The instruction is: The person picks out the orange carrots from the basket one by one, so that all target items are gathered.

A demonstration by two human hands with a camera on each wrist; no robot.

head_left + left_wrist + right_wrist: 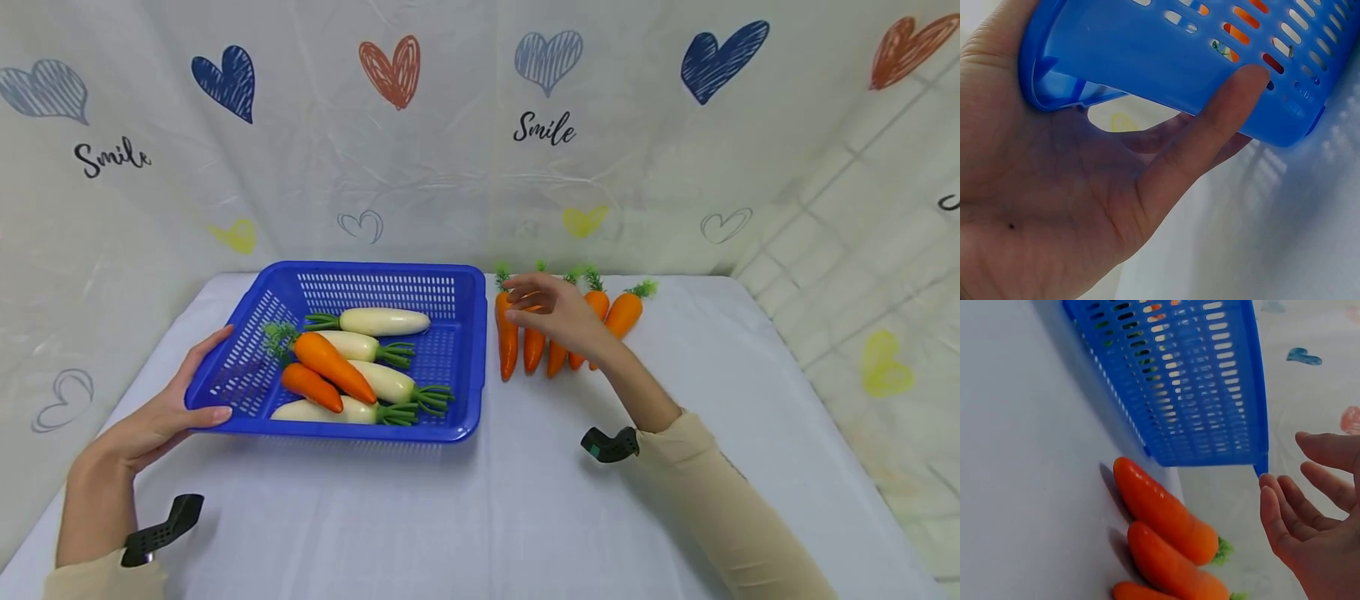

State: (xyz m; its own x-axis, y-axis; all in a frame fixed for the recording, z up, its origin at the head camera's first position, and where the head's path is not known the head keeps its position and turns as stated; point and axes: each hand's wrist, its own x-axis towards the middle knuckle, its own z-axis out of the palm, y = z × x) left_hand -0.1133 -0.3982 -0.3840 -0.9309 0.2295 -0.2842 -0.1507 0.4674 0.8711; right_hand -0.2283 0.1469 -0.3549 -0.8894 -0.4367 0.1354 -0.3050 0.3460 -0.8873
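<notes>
Gripping basket (352,431), left hand (161,421) (fingertip (1250,81) on wall (1135,56): wrist view only); right hand (558,312) loose, seemingly above carrots (507,346)

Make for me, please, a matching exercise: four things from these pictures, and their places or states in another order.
1. Left hand
2. Right hand
3. White radishes
4. Row of carrots

A. Inside the blue plastic basket
B. On the white tablecloth, beside the basket
C. Raised, holding nothing
D. Gripping the basket

Pairs: 1-D, 2-C, 3-A, 4-B
</notes>
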